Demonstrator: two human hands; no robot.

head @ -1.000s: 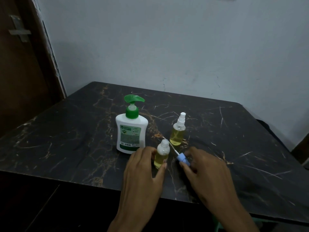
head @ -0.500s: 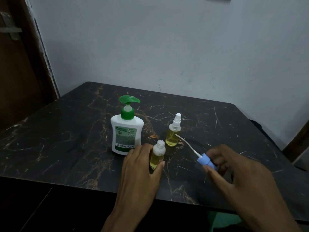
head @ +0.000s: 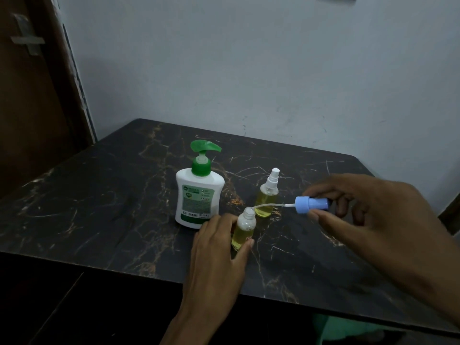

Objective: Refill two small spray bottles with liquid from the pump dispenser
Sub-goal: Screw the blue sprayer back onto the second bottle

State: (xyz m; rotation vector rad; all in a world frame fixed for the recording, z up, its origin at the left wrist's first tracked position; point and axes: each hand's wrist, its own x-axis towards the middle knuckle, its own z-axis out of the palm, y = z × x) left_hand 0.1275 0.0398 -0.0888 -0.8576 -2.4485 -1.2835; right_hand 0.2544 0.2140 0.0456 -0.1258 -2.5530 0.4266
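Pump dispenser as landmark: white body, green collar and pump head, upright on the table. Contents hidden by the opaque body. Just right of it and nearer, an uncapped small bottle, about half full of yellow liquid, gripped between thumb and fingers of the left hand. Right of the dispenser and behind that bottle, a second spray bottle with white sprayer on, yellow liquid to the shoulder. Farther right, raised, a blue spray cap pinched in the right hand, dip tube reaching toward the open neck. Green label on the dispenser, print too small to read. Dark marble-patterned tabletop, pale wall behind, brown door left.
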